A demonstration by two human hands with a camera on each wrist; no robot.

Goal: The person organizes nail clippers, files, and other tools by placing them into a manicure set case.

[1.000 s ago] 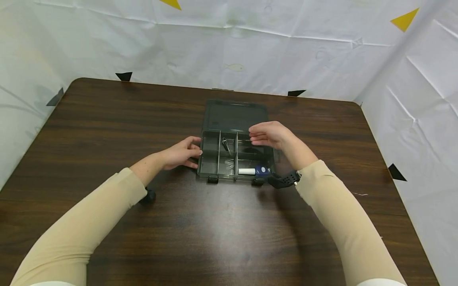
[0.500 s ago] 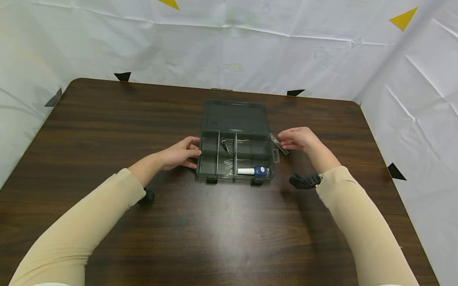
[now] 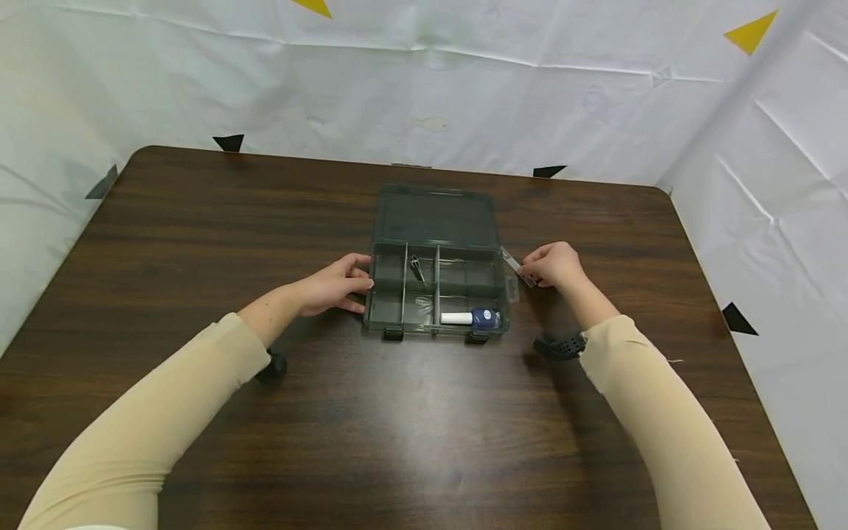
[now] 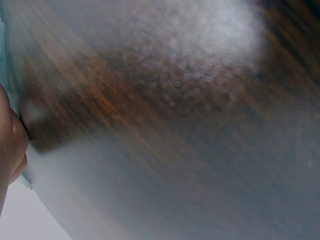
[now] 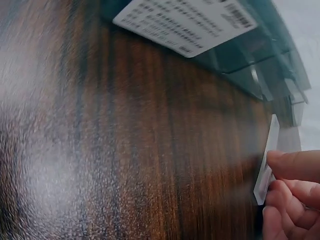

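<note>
On a dark wooden table (image 3: pixel 424 412) sits a smoky translucent organizer box (image 3: pixel 437 288) with its lid (image 3: pixel 433 215) folded back flat on the far side. The left hand (image 3: pixel 331 283) rests against the box's left wall, fingers gently bent and touching the side with the thumb toward the upper rim; whether they actually grip the wall or merely press on it cannot be told. The left wrist view shows only blurred wood grain and a sliver of skin at the edge. The right hand (image 3: pixel 555 265) is just beside the box's right wall, its fingertips (image 5: pixel 295 167) pinching a small clear plastic divider strip (image 3: pixel 518 266), which is held out of the box, low over the table and tilted, its far end pointing toward the box's back right corner. In the right wrist view the strip (image 5: pixel 266 167) stands nearly on edge between thumb and fingers, above the wood, with the box's underside label (image 5: pixel 185 22) visible farther off. Inside the box, a nail polish bottle (image 3: pixel 472 317) with a white cap lies on its side in the near right compartment, and a metal nail clipper (image 3: pixel 418 268) lies in the middle far compartment. A black band (image 3: pixel 559 344) circles the right wrist.
</note>
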